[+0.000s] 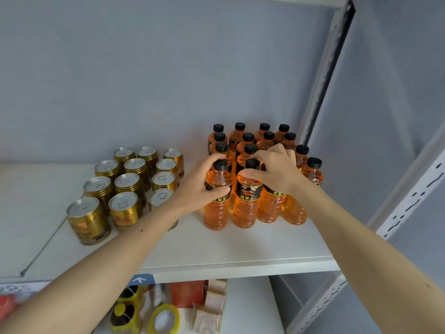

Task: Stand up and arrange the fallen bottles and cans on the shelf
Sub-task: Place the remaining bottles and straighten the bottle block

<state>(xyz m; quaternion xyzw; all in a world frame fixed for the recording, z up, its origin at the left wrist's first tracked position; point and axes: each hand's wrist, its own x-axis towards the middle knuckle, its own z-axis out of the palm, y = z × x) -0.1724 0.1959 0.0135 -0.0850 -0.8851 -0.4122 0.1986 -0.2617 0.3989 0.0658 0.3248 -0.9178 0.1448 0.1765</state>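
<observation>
Several orange bottles with black caps stand upright in rows at the right of the white shelf. My left hand wraps around the front-left bottle at its label. My right hand pinches the neck of the second front bottle, just under its cap. Several gold cans with silver lids stand upright in rows to the left; my left forearm covers part of the front-right can.
The grey back wall is close behind the rows. A slotted metal upright frames the shelf at the right. Below the shelf edge a lower level holds tape rolls, a red box and packets.
</observation>
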